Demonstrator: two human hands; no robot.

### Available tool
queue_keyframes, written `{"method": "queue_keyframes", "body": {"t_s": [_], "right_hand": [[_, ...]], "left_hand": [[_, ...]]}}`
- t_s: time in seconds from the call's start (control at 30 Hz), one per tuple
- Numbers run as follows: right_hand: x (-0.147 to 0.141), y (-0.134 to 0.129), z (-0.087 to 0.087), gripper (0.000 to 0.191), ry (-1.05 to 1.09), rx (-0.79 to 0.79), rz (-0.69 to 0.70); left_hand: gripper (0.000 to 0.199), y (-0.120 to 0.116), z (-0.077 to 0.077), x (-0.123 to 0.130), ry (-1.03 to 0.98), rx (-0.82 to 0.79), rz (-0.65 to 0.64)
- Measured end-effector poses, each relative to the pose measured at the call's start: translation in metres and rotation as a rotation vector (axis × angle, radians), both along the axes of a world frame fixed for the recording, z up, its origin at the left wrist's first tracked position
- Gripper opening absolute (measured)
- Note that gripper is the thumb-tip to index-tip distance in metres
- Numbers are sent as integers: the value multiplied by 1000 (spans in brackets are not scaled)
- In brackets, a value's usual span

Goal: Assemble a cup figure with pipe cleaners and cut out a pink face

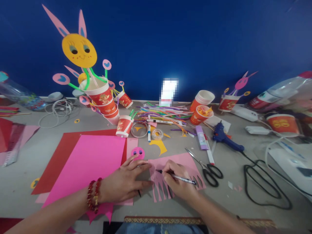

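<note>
A light pink paper (181, 162) with pointed cut-outs along its lower edge lies in front of me. Wrapped round a black pen (184, 179), the fingers of my right hand (179, 180) rest on that paper, the pen's tip at its left part, where faint lines show. My left hand (126, 182) lies flat with fingers spread, its fingertips at the paper's left edge. Just above those fingers is a small pink round face (137, 153) with drawn eyes. Bright pink sheets (90, 162) lie under and beside my left wrist, over a red sheet (56, 162).
Scissors (207, 169) lie right of the paper, with a blue glue gun (225, 138) and its cable beyond. Pipe cleaners (165, 113), tape (157, 134) and yellow scraps (159, 147) sit ahead. Stacked red cups (104, 100) with a rabbit figure (79, 50) stand back left.
</note>
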State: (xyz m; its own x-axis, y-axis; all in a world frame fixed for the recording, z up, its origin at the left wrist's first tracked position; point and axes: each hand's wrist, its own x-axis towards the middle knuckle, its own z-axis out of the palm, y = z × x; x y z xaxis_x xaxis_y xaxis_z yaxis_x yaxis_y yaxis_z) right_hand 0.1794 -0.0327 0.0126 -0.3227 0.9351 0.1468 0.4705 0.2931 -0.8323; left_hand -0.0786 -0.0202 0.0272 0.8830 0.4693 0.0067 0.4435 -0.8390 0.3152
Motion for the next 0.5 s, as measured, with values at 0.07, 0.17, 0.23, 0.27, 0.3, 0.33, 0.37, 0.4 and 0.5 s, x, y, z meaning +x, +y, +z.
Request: {"method": "queue_keyframes", "body": {"t_s": [0.07,0.17,0.23,0.27,0.3,0.33,0.37,0.4,0.5], "right_hand": [[1,0,-1,14,5,-3,6],[2,0,-3,13,13,-5,0],[2,0,-5,14,15,-2,-19],[2,0,-5,14,16,1,-28],[2,1,-6,14,17,2,-35],[2,1,-6,14,17,3,-36],[1,1,-6,14,16,3,-34],[1,1,-6,14,14,3,-29],[1,1,-5,13,9,4,-19]], "left_hand": [[51,0,0,0,-5,5,1],[51,-1,0,0,-10,5,1],[50,-1,0,0,-9,-1,0],[50,-1,0,-1,-6,-5,0],[50,-2,0,-1,-1,-10,0],[49,-2,0,-1,5,-15,0],[49,-2,0,-1,10,-19,-1],[48,-2,0,-1,14,-21,-1],[47,-1,0,-1,13,-18,-3]]}}
